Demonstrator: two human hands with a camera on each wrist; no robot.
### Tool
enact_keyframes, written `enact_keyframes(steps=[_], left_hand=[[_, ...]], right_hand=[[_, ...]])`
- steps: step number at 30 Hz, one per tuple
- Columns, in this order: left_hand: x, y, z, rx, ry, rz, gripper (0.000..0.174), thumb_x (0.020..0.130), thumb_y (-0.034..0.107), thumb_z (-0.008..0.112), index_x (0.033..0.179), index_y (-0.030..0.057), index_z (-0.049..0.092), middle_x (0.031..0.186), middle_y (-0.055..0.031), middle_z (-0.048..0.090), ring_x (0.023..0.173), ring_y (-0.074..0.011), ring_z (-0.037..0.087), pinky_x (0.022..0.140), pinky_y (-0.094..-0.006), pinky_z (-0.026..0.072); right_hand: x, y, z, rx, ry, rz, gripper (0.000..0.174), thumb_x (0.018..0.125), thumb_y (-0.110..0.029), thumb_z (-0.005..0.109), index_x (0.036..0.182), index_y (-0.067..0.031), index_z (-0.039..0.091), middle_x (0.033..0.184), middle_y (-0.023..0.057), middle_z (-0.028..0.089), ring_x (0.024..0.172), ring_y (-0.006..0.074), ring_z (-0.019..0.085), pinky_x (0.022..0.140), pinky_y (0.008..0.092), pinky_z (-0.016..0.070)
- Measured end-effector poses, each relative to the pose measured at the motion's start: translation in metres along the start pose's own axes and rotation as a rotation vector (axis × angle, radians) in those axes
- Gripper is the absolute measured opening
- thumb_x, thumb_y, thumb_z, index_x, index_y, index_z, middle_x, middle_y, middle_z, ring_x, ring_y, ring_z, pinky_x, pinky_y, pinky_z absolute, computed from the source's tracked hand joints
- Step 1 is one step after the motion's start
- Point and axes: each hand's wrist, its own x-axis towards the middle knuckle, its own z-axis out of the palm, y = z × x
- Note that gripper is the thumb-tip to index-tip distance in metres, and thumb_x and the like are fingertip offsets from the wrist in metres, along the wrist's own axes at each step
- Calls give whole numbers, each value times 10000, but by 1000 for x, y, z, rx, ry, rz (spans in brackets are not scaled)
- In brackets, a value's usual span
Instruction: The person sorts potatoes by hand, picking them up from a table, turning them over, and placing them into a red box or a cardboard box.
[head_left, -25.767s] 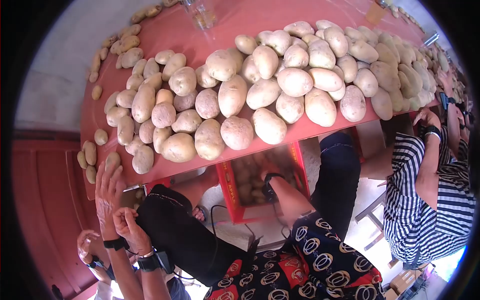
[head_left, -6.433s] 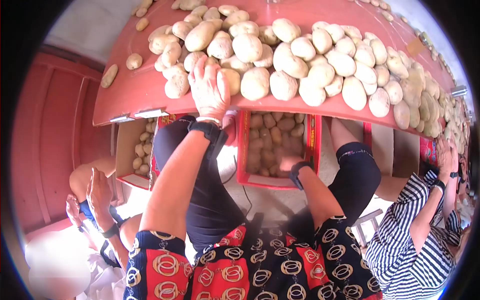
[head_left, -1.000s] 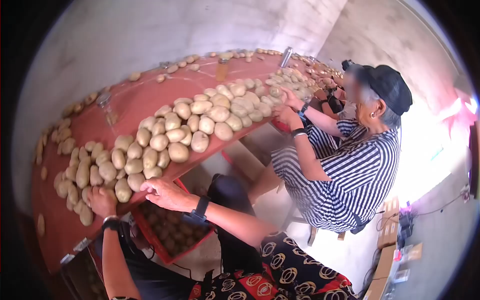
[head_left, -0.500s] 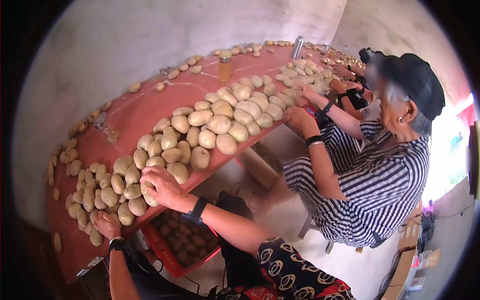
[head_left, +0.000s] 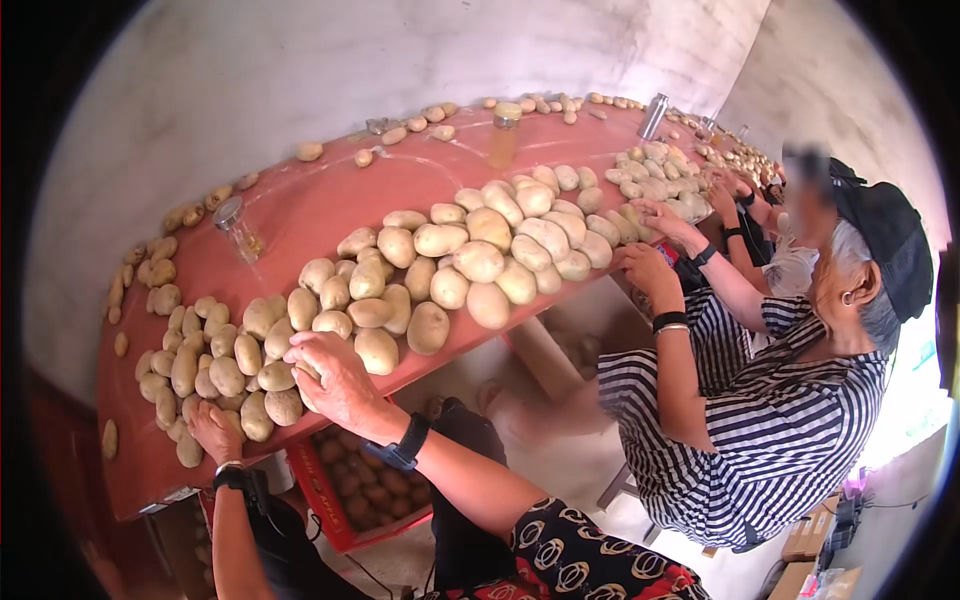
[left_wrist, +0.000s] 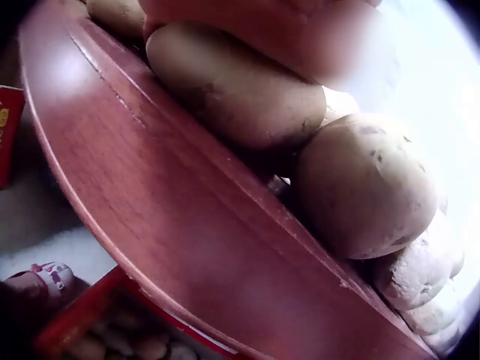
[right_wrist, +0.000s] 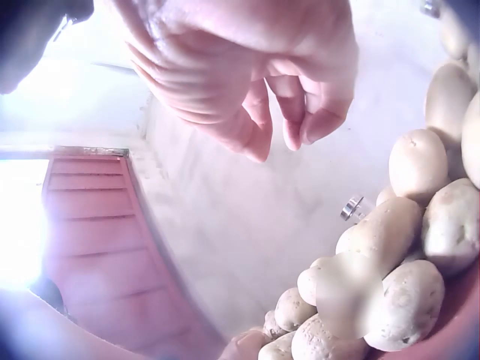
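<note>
Potatoes lie heaped along the front of the red table. At the near edge my left hand rests against the left end of the heap. The left wrist view shows this hand over a long potato, its fingertips out of frame. My right hand hovers at the heap's front edge, to the right of the left hand. Its fingers bend loosely in the right wrist view, with only bare wall behind the gap to the thumb.
Below the table edge stands a red box of potatoes. Farther back are a glass jar, a yellow-lidded jar and a metal flask. A person in a striped shirt sits close on the right.
My right hand rose from the box to the table after 6.4 seconds ago, then moved left over the heap's edge. My left hand stays at the potatoes. The head view has turned.
</note>
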Motion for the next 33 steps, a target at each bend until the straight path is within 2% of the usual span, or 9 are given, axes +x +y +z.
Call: enact_keyframes(steps=[5, 10, 15, 19, 21, 23, 25, 29, 33], left_hand=[[-1, -6, 2, 2, 51, 29, 319, 848, 261, 345, 826, 9, 540, 940, -202, 535, 872, -398, 504, 799, -489, 370], [2, -3, -6, -31, -65, -2, 322, 850, 264, 349, 846, 14, 552, 945, -206, 544, 860, -393, 505, 808, -481, 359], [-1, 8, -9, -26, -1, 15, 331, 863, 275, 326, 820, 21, 534, 912, -208, 541, 876, -398, 495, 802, -494, 362], [-3, 11, -12, -52, -57, -44, 282, 855, 238, 383, 853, 25, 567, 1011, -210, 529, 922, -412, 485, 851, -504, 365], [-4, 14, -10, -77, 75, 25, 275, 856, 239, 388, 852, 31, 568, 1052, -200, 537, 955, -420, 483, 858, -493, 372], [-3, 22, -18, -86, -46, -87, 255, 855, 229, 399, 847, 40, 570, 1112, -184, 542, 1018, -390, 489, 871, -496, 362], [-4, 25, -20, -185, 23, -39, 232, 848, 227, 422, 842, 48, 568, 1087, -181, 549, 1008, -374, 495, 875, -495, 350], [5, 34, -35, -231, -108, -103, 142, 795, 156, 507, 880, 51, 546, 1020, -183, 552, 975, -374, 488, 899, -479, 327], [14, 25, -44, -415, -254, -278, 205, 731, 89, 535, 930, 42, 516, 968, -164, 552, 921, -352, 487, 882, -468, 333]], right_hand=[[6, -5, 3, 30, 26, -37, 175, 738, 7, 609, 893, -55, 556, 1016, 101, 565, 960, 305, 541, 821, 388, 452], [8, 2, -5, -25, 125, -27, 189, 725, 6, 627, 891, -56, 564, 1005, 96, 570, 950, 297, 546, 812, 381, 456], [8, 8, -9, -92, 196, -48, 157, 727, 15, 626, 864, -51, 589, 955, 89, 596, 907, 286, 568, 792, 363, 467], [11, 15, -13, -186, 198, -75, 205, 698, 38, 636, 856, -69, 560, 930, 97, 581, 895, 309, 558, 782, 383, 464], [13, 16, -14, -188, 189, -50, 188, 704, 32, 638, 848, -66, 569, 936, 97, 585, 894, 307, 559, 784, 382, 464], [16, 16, -9, -238, 220, -36, 126, 736, 0, 629, 837, -61, 584, 923, 104, 587, 894, 306, 558, 804, 387, 455], [20, 22, -6, -286, 199, -57, 86, 766, -34, 611, 845, -56, 588, 924, 115, 589, 915, 308, 559, 832, 391, 447], [35, 37, -6, -331, 206, -118, 65, 776, -34, 590, 840, -42, 590, 950, 134, 605, 946, 308, 571, 852, 398, 444], [41, 49, -20, -424, 247, -91, 136, 743, 18, 614, 855, -59, 618, 941, 81, 638, 933, 251, 585, 831, 342, 463]])
